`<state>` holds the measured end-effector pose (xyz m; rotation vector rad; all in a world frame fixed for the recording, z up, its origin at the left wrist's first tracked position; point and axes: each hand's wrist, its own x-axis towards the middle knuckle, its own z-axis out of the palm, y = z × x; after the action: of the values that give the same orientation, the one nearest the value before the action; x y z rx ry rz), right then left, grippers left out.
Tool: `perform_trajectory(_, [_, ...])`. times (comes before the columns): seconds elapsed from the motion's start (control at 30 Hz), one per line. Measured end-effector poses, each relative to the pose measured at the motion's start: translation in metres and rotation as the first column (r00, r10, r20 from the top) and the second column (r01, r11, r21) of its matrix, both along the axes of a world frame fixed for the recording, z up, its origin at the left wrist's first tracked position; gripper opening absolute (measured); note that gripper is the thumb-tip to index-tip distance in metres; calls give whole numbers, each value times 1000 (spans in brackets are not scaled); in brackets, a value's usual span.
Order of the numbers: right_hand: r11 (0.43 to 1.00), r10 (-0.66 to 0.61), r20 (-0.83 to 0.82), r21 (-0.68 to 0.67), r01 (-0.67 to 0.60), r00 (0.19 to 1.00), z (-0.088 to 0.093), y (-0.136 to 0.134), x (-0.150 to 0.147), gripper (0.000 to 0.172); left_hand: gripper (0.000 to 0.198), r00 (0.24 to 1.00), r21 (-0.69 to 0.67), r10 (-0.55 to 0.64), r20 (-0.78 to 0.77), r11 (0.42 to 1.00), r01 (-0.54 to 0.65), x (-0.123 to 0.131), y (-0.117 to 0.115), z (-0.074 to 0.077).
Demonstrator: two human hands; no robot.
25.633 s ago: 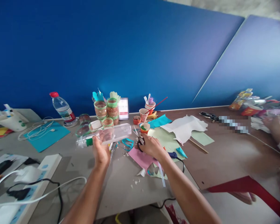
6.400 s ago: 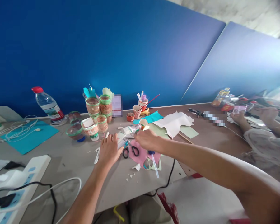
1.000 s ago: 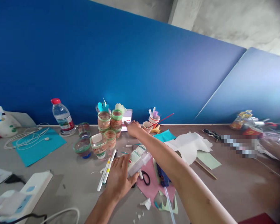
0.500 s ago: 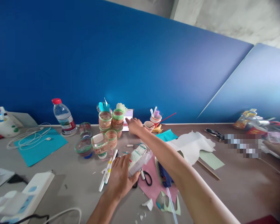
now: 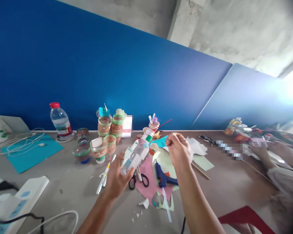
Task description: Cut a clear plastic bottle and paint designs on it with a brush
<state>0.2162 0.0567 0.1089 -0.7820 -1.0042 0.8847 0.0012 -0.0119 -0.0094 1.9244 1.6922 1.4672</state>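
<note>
My left hand [image 5: 118, 177] is closed around a clear plastic bottle [image 5: 136, 159] with white and green labelling, tilted above the table with its upper end away from me. To its right, my right hand [image 5: 178, 148] is raised with curled fingers pressed together; whether anything is between them cannot be made out. Below the bottle lie black-handled scissors [image 5: 144, 180] and a sheet of pink paper [image 5: 146, 191]. A blue glue gun [image 5: 164, 177] with a clear glue stick rests to the left of my right forearm. Two white pens [image 5: 103, 178] lie left of my left hand.
Decorated cups [image 5: 104, 125] stand stacked by the blue partition [image 5: 100, 71], beside a bright screen [image 5: 127, 125]. A red-capped water bottle [image 5: 61, 122] and blue paper [image 5: 21, 162] are at left. At right, another person's hands [image 5: 260, 154] are over the table.
My right hand has drawn back from the screen towards me and now is closed, right of the bottle. My left hand has lifted the bottle. The view has turned slightly right.
</note>
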Motion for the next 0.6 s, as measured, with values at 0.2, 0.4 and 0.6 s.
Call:
perform_trajectory(0.2, [988,56,-156,-134,-78,986,-30,-7,-20,37,57,980,-46,-117,158,991,126,4,-6,9])
perform_trajectory(0.4, [976,98,-360,-147,-160,928,-38,0,-31,27,55,967,-68,-108,232,990,127,3,-4,8])
perform_trajectory(0.6, [902,312,-465,-129,-412,828,-55,-5,-38,20,53,953,-26,-78,293,996,90,-1,0,10])
